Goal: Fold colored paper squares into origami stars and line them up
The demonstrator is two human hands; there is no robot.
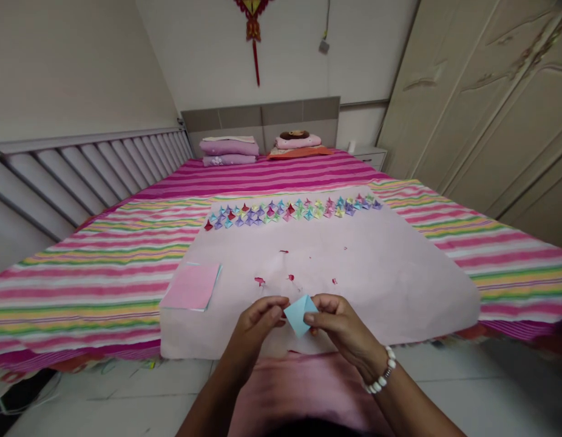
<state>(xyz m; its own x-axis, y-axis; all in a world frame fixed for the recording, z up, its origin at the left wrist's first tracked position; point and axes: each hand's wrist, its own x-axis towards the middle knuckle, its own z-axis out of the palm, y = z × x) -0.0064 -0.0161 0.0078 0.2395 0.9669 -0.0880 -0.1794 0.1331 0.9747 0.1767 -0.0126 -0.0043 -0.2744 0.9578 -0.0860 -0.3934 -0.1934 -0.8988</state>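
Note:
A light blue paper [298, 317], folded into a small diamond with a crease near its top, is held just above the near part of the white sheet [372, 273]. My right hand [338, 318] pinches its right side, thumb on the front face. At the left corner, the curled fingers and thumb of my left hand [260, 318] close on the paper's edge. To the left lies a stack of square paper [192, 286], pink on top with blue edges showing. Several small folded paper pieces [290, 209] in many colours stand in rows along the sheet's far side.
The white sheet has several torn holes showing red, one a tear [260, 281] near my left hand. It lies on a bed with a striped cover [103, 261]. Folded bedding [229, 149] rests by the headboard [226, 118]. A railing [81, 164] runs left; a wardrobe [481, 103] stands right.

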